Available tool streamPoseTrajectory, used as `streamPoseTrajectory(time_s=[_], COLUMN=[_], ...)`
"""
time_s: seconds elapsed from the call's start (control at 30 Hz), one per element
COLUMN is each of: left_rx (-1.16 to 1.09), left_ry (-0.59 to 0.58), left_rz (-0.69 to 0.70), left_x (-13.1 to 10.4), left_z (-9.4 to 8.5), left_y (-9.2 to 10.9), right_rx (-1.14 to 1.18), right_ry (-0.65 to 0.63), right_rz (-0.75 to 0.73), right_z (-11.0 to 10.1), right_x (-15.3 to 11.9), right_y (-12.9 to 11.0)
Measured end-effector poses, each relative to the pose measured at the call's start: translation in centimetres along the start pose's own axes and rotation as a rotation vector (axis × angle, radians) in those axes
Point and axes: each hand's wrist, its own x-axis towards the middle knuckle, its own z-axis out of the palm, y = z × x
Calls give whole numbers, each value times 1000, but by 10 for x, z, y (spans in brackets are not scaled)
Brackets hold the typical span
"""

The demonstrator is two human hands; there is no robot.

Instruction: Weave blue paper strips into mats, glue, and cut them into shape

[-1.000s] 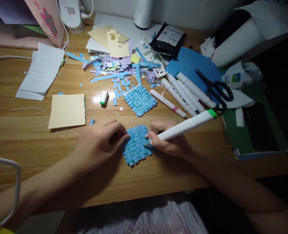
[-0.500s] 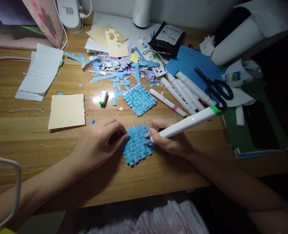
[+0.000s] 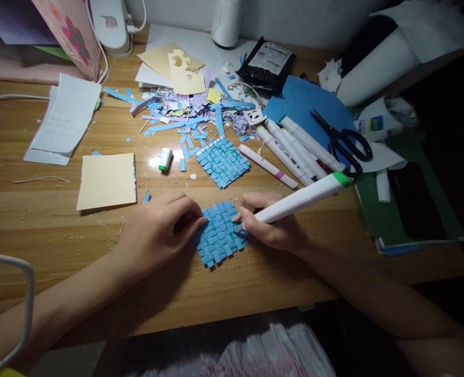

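Observation:
A woven blue paper square with green lines drawn on it lies on the wooden desk between my hands. My left hand pinches its left edge between thumb and forefinger. In my right hand is a white marker with a green end, held like a pen. Its tip meets the right part of the woven square, partly behind my fingers. Just beyond lies a second woven blue square, also marked with green lines. A white marker cap with a green band rests to its left.
A cream paper square lies at left, with white paper sheets behind it. Paper scraps are heaped at the back. Several markers and black scissors lie at right, near a phone.
The whole view has shifted very slightly. Both hands, the marker and the woven square keep nearly the same positions.

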Motion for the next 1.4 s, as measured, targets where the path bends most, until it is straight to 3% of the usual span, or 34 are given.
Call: streamPoseTrajectory(time_s=[0.17,0.33,0.97,1.17,1.4], left_rx=[0,4,22,18,20], left_ry=[-4,1,-10,7,12], left_rz=[4,19,1,19,24], left_x=[0,0,0,0,0], left_z=[-1,0,-1,0,0], left_y=[0,0,0,-1,-1], right_rx=[24,-38,-39,-8,-59], right_ry=[-96,-96,-111,-81,-107], right_rz=[-138,-210,-226,-137,-217], right_z=[2,3,2,7,10], right_x=[0,2,1,-3,-2], right_y=[-2,-2,-1,-5,-6])
